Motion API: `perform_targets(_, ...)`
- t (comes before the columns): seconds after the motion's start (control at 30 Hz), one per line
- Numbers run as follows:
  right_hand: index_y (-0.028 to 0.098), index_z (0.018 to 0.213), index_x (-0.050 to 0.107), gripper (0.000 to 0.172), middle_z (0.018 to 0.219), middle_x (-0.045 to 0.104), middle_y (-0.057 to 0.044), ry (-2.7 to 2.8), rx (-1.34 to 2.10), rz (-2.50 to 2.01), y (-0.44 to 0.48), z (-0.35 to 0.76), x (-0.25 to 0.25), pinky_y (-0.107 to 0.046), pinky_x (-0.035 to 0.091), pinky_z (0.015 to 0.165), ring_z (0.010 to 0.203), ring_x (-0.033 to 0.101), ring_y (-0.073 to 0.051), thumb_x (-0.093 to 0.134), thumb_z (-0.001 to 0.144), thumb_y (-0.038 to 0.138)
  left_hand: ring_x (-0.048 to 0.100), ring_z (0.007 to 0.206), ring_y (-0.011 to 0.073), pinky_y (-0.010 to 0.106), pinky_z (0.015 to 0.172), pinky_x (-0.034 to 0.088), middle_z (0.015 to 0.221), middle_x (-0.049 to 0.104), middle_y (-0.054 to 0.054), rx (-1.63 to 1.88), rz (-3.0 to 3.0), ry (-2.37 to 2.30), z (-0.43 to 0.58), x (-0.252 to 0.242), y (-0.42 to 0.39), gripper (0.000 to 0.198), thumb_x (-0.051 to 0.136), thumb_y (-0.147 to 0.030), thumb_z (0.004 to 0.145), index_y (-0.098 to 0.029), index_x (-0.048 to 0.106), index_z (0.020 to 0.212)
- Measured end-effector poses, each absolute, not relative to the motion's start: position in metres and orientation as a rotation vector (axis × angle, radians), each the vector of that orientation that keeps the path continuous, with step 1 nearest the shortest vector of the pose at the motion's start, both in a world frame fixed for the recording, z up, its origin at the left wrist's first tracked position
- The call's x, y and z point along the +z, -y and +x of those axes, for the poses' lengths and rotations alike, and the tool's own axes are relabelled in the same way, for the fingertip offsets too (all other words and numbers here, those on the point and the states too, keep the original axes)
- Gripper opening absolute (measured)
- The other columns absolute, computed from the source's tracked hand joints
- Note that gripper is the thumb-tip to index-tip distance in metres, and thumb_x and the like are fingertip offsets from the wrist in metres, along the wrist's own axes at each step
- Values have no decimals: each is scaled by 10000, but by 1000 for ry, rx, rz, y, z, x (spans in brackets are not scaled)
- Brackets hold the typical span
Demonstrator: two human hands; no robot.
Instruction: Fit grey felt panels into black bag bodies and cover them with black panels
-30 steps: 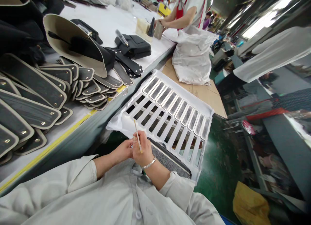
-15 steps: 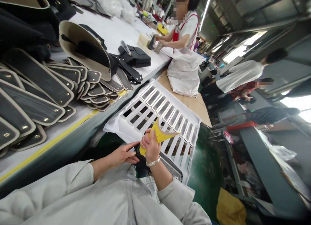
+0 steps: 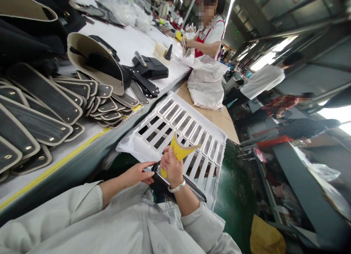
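Observation:
My right hand (image 3: 172, 167) is closed round the narrow end of a yellow fan-shaped tool (image 3: 179, 150), whose broad, concave edge points up and away from me. Close by on the left, my left hand (image 3: 141, 173) has its thumb and fingers at the near end of a black panel (image 3: 196, 191) with a rounded corner. The panel lies low in front of my body, partly covered by my right hand and wrist. Beyond both hands is a white slatted rack (image 3: 161, 137), with a row of grey, pale-edged strips (image 3: 189, 126) along its far side.
Dark straps with pale edges and metal studs (image 3: 35, 117) are heaped on the white table (image 3: 93, 151) at left. A black bag (image 3: 153, 67) lies farther back. A white sack (image 3: 205, 84) rests on cardboard (image 3: 229, 124). A person in a red apron (image 3: 204, 42) works across the table.
My right hand has tilted slightly and the yellow tool has shifted a little left. My left hand stays by the panel's end. The co-worker's hands have lifted a bundle of pieces.

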State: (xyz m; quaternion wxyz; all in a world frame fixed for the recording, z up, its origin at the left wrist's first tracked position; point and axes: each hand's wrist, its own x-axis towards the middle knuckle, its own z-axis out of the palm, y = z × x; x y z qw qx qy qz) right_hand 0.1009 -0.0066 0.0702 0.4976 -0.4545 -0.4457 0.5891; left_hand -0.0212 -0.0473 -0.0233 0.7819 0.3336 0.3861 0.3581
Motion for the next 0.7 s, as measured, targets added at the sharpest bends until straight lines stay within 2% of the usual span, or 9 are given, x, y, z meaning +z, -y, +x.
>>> perform_targets(0.17,201,806,517,312,489,279,111,1005,1415,-1066,7,134,88,-165,213,347,366,218,-36,605,796,500,664,628,193,287,591,528,612,668,-8,586,1080,-993,-29,-3,16,489,705,-267,657,-113,586,1106)
perform_targets(0.3,194,788,516,353,480,296,108,939,1448,-1134,21,149,73,-173,228,355,374,227,-39,632,766,526,610,533,159,219,484,444,530,605,-54,409,1303,-1029,-30,17,-5,306,668,-187,599,-152,604,896)
perform_targets(0.4,192,775,515,368,473,287,110,903,1468,-1152,29,155,63,-178,215,356,374,223,-39,639,755,538,537,465,127,190,437,360,478,544,-84,355,1473,-1045,-28,30,-12,311,652,-160,589,-178,591,894)
perform_targets(0.47,194,768,520,367,470,278,110,887,1494,-1151,33,159,59,-181,209,353,373,212,-39,636,754,542,515,480,113,184,453,354,546,549,-80,361,1638,-1050,-26,35,-13,358,643,-159,600,-192,577,950)
perform_targets(0.6,203,763,525,369,462,288,108,856,1554,-1153,36,167,52,-184,217,336,363,211,-42,640,740,553,537,602,108,202,554,420,894,564,-6,366,1928,-973,-23,42,-19,357,626,-146,616,-205,562,963)
perform_targets(0.7,206,768,528,372,462,293,105,835,1584,-1154,36,171,48,-179,220,321,355,217,-41,638,737,560,539,639,114,216,591,432,932,513,9,224,2023,-897,-18,48,-27,263,605,-126,629,-191,551,878)
